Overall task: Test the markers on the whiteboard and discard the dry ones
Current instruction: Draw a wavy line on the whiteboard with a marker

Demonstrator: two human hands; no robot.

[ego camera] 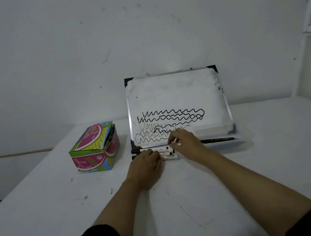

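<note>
My left hand [147,165] rests on the markers [166,152] below the scribbled whiteboard [175,94]; my right hand [187,143] possibly pinches one; box [94,148] leftward.

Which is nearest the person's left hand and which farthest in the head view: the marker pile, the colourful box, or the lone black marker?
From the left hand:
1. Marker pile, touching its fingers.
2. Colourful box, to the left.
3. Lone black marker, far right, below the whiteboard.
</note>
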